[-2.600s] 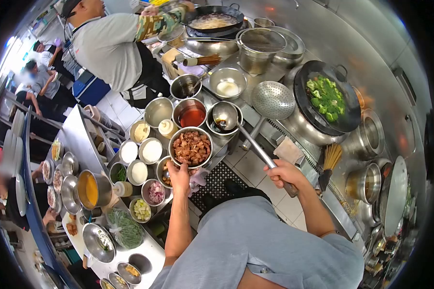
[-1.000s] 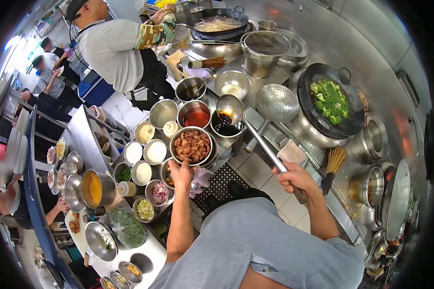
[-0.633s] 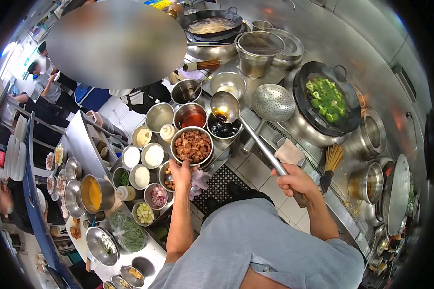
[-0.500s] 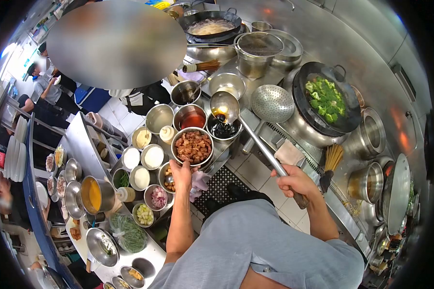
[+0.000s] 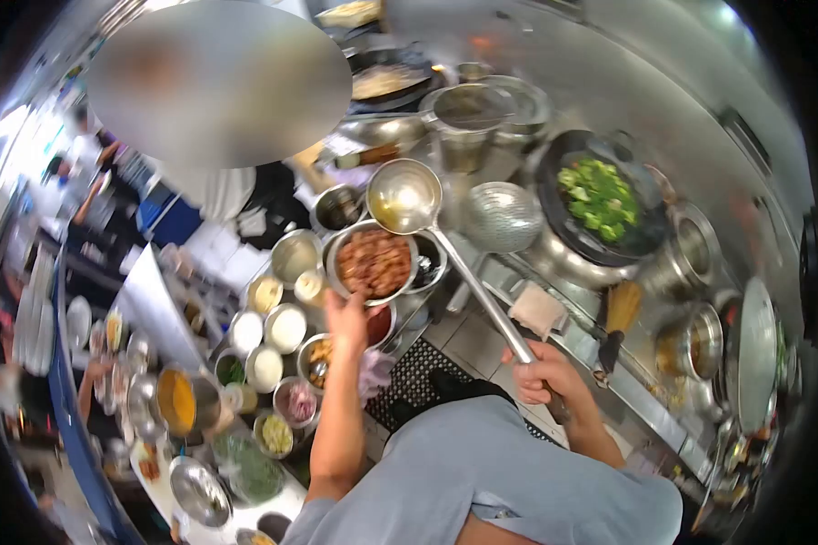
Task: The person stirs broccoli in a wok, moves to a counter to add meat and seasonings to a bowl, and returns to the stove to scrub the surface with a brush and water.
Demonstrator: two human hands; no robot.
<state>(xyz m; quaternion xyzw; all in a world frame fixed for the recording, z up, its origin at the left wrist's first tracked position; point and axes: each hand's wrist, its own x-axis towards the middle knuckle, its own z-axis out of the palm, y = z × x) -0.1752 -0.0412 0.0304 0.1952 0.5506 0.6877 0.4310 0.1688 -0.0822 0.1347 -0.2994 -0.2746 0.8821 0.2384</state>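
My left hand (image 5: 347,320) grips the near side of a steel bowl (image 5: 414,263) full of browned diced meat (image 5: 373,262). In my right hand (image 5: 547,372) is the long handle of a ladle (image 5: 404,195), whose round cup overlaps the far rim of that bowl. The cup faces up and shows a yellowish shine inside. Under and beside the meat bowl are a container of red sauce (image 5: 382,323), partly hidden by it, and a bowl of dark sauce (image 5: 430,262).
A wok (image 5: 554,204) of broccoli sits on the right burner, with a perforated skimmer (image 5: 503,216) to its left. Several seasoning pots, including one of chopped onion (image 5: 295,401), line the left counter. Other people (image 5: 91,195) stand at the far left.
The ladle has moved from over the dark sauce bowl to the far-left rim of the meat bowl, and its dark liquid no longer shows. The meat bowl has shifted away from me.
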